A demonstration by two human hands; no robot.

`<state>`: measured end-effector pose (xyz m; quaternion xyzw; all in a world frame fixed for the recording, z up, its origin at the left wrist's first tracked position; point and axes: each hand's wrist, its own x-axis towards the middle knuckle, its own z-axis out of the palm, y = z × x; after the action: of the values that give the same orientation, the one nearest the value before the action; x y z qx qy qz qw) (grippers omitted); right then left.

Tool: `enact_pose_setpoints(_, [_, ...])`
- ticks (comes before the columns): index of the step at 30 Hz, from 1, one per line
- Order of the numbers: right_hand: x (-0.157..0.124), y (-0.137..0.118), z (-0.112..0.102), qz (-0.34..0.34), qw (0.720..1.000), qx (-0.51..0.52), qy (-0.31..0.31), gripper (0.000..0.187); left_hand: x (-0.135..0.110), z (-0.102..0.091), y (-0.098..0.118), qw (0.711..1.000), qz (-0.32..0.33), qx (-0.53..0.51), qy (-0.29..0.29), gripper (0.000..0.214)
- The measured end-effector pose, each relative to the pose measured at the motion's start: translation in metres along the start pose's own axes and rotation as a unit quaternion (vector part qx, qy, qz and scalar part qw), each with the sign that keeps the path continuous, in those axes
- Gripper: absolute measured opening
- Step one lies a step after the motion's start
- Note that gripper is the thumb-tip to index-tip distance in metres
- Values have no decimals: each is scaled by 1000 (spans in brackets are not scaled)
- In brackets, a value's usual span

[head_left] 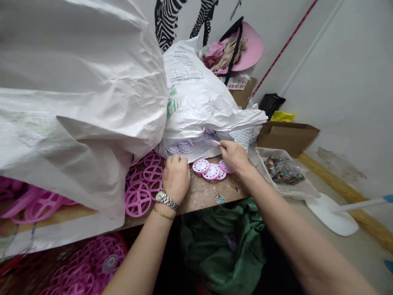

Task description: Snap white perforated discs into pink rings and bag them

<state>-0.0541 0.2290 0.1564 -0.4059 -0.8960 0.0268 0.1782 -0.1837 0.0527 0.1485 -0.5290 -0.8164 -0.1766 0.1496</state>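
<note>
My right hand [233, 155] is closed in a pinch on a pale lilac disc [215, 143], seen nearly edge-on, at the mouth of a white woven sack [196, 102]. More lilac discs [186, 146] lie inside that opening. On the table below it rests a small overlapping group of pink-rimmed lilac discs [211, 171]. My left hand [176, 176], with a watch at the wrist, has its fingers curled down at the sack's lower edge; whatever they hold is hidden. Left of it lie several pink spoked rings [138, 200] on the brown tabletop [196, 198].
A large white sack [80, 82] bulges on the left, with pink parts [46, 203] at its opening. Below are a basket of pink rings [82, 266] and green cloth [224, 246]. To the right stand a white tray [294, 190], a cardboard box [288, 139] and a dustpan [333, 215].
</note>
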Motion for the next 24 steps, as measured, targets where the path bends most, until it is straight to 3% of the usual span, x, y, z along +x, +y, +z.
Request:
enact_pose_setpoints(6, [-34,-1,-15,-9,986,162,28,24,-5,-19,-8,996,10,84,-30,17])
enact_pose_setpoints(13, [-67,-15,-23,-24,935,353,36,22,-3,-12,-21,993,-2,101,-67,21])
enact_pose_setpoints(17, [-73,-26,-32,-7,893,450,29,19,-6,-15,-24,994,47,79,-54,24])
enact_pose_setpoints(20, [-73,-33,-36,20,860,510,-11,27,-13,-20,-22,994,104,22,-26,22])
enact_pose_setpoints(24, [-70,-40,-29,91,775,617,-101,35,-26,-25,-14,982,165,-90,24,17])
